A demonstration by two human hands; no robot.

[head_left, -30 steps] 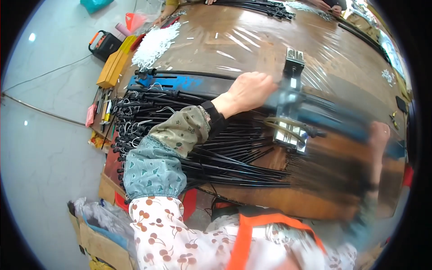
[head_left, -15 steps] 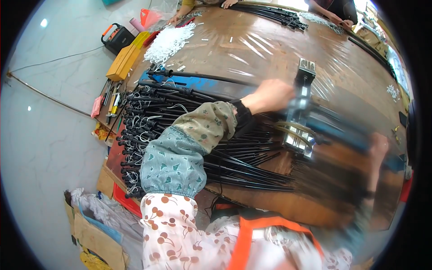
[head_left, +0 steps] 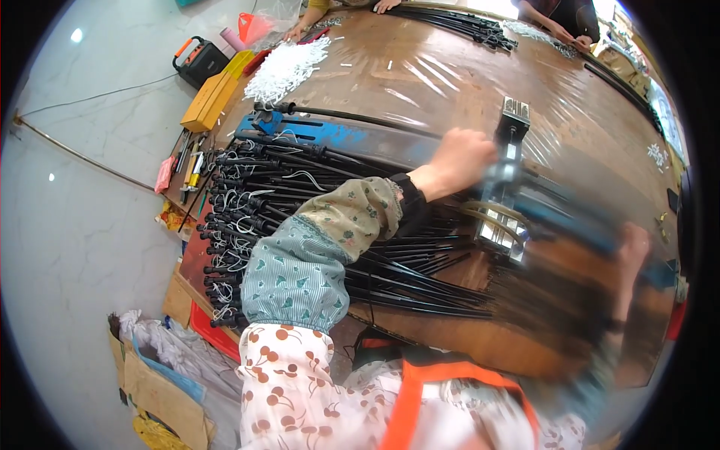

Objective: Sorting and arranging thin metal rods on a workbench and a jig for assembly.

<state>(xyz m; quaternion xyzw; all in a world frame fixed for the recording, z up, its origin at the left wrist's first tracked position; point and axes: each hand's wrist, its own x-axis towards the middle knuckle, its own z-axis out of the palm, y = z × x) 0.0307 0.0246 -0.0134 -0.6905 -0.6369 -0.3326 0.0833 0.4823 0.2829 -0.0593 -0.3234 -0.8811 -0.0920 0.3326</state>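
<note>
My left hand [head_left: 461, 161] is closed, thumb side up, at the right end of a long black rod [head_left: 352, 120], which runs into the fist. The rod's thicker capped end lies at the far left, over a blue metal base [head_left: 330, 133]. Just right of the fist stands a metal clamp-like device [head_left: 514, 112] with bright blocks and a curved hose, partly blurred. My right hand [head_left: 634, 251] is smeared by motion at the right, so its fingers cannot be made out. Under my left forearm lies a dense pile of black rods [head_left: 420, 300] with white cord loops at their left ends.
A heap of small white pieces [head_left: 289, 67] lies at the far left beside a yellow box [head_left: 206, 101]. Hand tools [head_left: 195, 169] rest on the table's left edge. Other people's hands [head_left: 581, 41] work at the far side near more black rods [head_left: 450, 26].
The rod's capped left end has shifted slightly up and away from me. My left fist stays by the device, a little to the right. My right hand is blurred in both frames.
</note>
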